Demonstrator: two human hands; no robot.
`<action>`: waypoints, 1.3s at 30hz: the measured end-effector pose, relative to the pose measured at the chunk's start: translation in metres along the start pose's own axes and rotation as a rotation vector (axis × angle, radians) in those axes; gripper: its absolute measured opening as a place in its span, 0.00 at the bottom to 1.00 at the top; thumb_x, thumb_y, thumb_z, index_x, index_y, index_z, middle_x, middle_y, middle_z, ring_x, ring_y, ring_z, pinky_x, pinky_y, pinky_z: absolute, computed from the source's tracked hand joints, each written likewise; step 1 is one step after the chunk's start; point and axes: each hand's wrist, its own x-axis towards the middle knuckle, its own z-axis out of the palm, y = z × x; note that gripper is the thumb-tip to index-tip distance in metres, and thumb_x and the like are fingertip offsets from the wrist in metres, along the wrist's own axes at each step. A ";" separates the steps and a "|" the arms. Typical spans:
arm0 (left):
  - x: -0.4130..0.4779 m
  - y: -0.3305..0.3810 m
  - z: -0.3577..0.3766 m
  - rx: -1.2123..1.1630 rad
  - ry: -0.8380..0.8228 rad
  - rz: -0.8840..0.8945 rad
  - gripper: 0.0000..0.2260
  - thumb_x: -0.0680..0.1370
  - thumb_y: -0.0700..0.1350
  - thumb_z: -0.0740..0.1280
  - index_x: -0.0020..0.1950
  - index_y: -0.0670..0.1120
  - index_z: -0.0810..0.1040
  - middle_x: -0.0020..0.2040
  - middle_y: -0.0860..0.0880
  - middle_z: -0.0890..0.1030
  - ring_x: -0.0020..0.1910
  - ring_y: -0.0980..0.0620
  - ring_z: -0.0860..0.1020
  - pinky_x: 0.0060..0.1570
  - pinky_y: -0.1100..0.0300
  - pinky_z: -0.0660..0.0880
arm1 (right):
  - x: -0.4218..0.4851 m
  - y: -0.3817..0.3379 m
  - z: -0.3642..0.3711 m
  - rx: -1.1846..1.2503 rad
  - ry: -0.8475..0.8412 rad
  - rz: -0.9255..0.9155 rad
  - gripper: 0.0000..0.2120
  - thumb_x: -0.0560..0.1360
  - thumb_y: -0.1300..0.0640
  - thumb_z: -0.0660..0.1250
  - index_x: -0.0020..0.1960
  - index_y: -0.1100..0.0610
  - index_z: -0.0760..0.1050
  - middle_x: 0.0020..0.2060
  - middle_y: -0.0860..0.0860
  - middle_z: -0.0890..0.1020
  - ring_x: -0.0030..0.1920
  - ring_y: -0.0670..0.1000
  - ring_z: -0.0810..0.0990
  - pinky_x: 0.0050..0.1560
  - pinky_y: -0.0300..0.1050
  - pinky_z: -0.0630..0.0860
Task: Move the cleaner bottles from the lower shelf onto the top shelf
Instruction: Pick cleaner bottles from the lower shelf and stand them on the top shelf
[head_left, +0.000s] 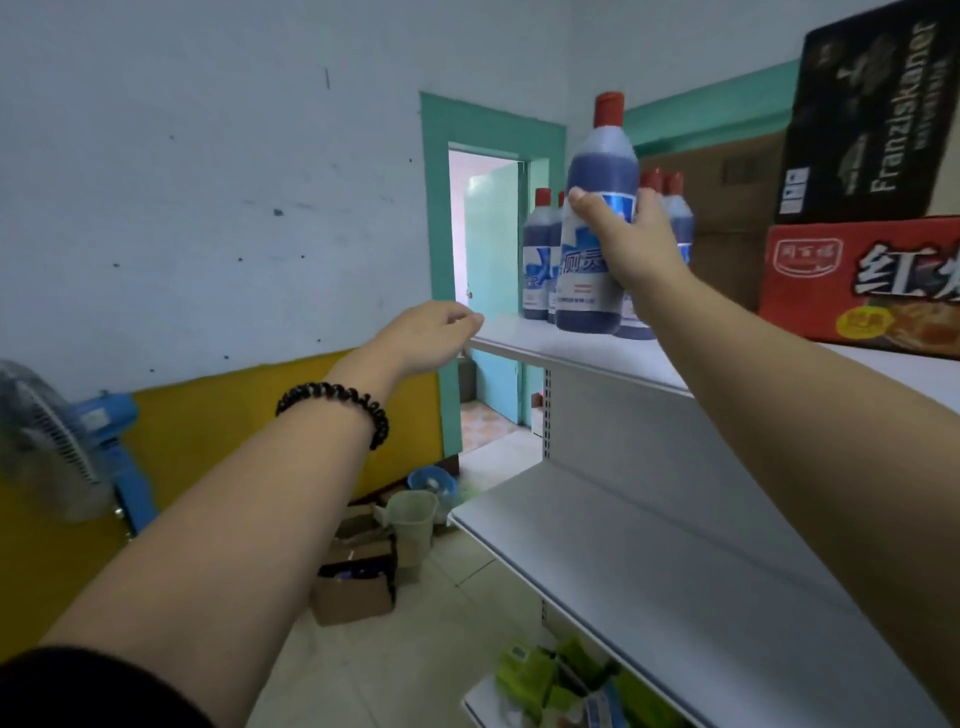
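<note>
My right hand (631, 241) grips a dark blue cleaner bottle (597, 171) with a red cap and a white-blue label. The bottle is held tilted, its base just above the front edge of the white top shelf (587, 353). Behind it several more blue cleaner bottles (537, 254) with red caps stand upright on that shelf. My left hand (434, 332) hovers beside the shelf's left end, fingers loosely curled and holding nothing. The grey lower shelf (649, 577) below has no bottles on the part I see.
A red carton (862, 283) and a black beer carton (872, 114) sit on the top shelf to the right. Green packets (550, 680) lie on a shelf further down. A blue fan (78, 447), open boxes (358, 577) and plastic tubs (415, 514) stand on the floor by a doorway.
</note>
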 end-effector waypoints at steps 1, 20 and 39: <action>0.013 -0.008 -0.002 0.002 -0.001 0.007 0.21 0.85 0.55 0.54 0.71 0.46 0.74 0.72 0.47 0.74 0.69 0.48 0.72 0.64 0.56 0.66 | 0.011 0.004 0.011 -0.007 -0.004 0.003 0.27 0.73 0.39 0.71 0.63 0.53 0.67 0.51 0.49 0.80 0.48 0.50 0.82 0.48 0.48 0.81; 0.213 -0.112 0.050 0.005 -0.233 0.214 0.22 0.85 0.57 0.52 0.67 0.46 0.76 0.66 0.45 0.78 0.56 0.47 0.74 0.55 0.54 0.70 | 0.125 0.093 0.131 -0.394 0.114 0.165 0.36 0.69 0.42 0.77 0.70 0.56 0.70 0.59 0.50 0.81 0.56 0.51 0.82 0.53 0.49 0.81; 0.229 -0.119 0.064 -0.142 -0.492 0.329 0.22 0.85 0.49 0.51 0.77 0.41 0.55 0.67 0.37 0.73 0.51 0.42 0.74 0.47 0.51 0.68 | 0.101 0.117 0.162 -0.668 0.340 0.137 0.25 0.69 0.49 0.79 0.62 0.53 0.76 0.47 0.43 0.80 0.47 0.44 0.80 0.48 0.38 0.77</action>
